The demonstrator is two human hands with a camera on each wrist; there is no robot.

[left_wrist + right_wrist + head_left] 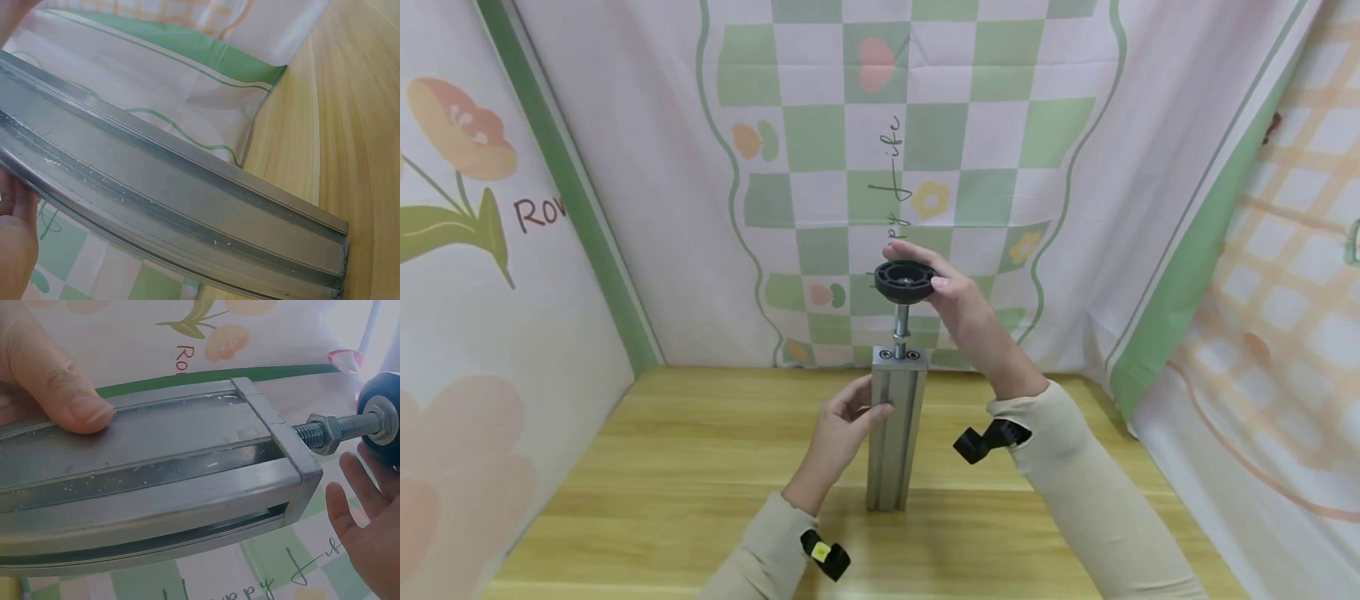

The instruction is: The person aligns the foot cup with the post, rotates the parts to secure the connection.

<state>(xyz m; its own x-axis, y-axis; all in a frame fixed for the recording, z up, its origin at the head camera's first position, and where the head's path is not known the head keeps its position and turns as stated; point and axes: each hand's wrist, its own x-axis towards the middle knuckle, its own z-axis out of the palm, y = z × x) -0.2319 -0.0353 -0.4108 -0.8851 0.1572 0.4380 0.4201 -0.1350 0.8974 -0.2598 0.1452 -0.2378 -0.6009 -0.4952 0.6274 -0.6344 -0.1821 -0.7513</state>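
A grooved aluminium profile (895, 442) stands upright on the wooden table, its lower end on the boards in the left wrist view. My left hand (846, 429) grips it around its upper part, the thumb (84, 412) lying across the near face. Out of the end plate (278, 437) at its top rises a threaded rod (353, 427) carrying a hex nut (326, 433). The nut sits a little above the plate. A round black levelling foot (905, 287) caps the rod, hollow side up. My right hand (951, 292) holds this foot by its rim, thumb on the right and fingers behind.
The wooden table (662, 467) spreads out around the profile. Behind it hangs a green-and-white checked cloth (880, 142). Printed fabric walls (497, 350) close off both sides. A black wrist mount (992, 439) sits on each sleeve.
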